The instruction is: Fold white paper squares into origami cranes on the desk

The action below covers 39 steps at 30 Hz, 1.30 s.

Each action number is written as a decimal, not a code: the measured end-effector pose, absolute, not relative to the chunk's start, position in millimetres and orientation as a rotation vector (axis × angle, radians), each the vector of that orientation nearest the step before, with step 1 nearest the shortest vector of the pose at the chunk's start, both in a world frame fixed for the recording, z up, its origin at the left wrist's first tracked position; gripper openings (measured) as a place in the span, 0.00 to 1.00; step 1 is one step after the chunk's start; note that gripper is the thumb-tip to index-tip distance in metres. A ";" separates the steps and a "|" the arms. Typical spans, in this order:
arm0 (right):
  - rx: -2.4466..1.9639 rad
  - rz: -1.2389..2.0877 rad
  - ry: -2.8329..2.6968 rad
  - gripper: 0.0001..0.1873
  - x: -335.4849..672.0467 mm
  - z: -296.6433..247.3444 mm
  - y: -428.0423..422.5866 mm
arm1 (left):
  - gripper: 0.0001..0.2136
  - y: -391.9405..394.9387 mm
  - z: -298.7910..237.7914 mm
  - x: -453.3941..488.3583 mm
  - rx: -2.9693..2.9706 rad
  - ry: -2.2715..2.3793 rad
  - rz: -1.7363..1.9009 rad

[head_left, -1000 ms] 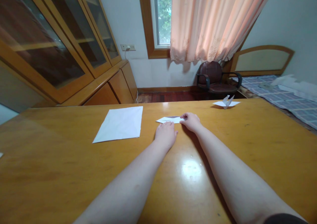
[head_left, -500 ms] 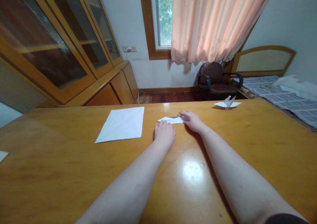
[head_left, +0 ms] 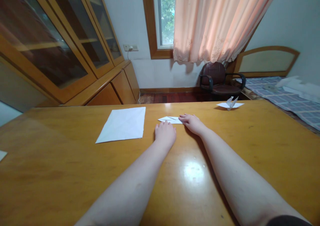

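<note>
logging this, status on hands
Left hand at near edge of narrow folded white paper; right hand on its right end. Flat white paper sheet apart, left.

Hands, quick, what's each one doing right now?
Left hand: back up, fingertips at the near edge of the folded white paper; grip can't be told.
Right hand: open, fingers over the paper's right end.

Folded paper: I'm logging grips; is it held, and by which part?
No clear grip shows on the folded paper: left hand at its near edge, right hand over its right end.
</note>
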State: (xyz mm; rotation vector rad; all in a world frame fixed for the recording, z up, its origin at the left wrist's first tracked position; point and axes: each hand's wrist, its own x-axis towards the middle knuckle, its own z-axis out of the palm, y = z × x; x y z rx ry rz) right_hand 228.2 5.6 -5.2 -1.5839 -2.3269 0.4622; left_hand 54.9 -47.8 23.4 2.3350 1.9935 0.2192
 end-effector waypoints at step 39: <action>-1.244 0.524 -2.272 0.16 220.5 0.9 -3.0 | 0.10 -33.5 13.9 42.4 2.502 1.745 0.381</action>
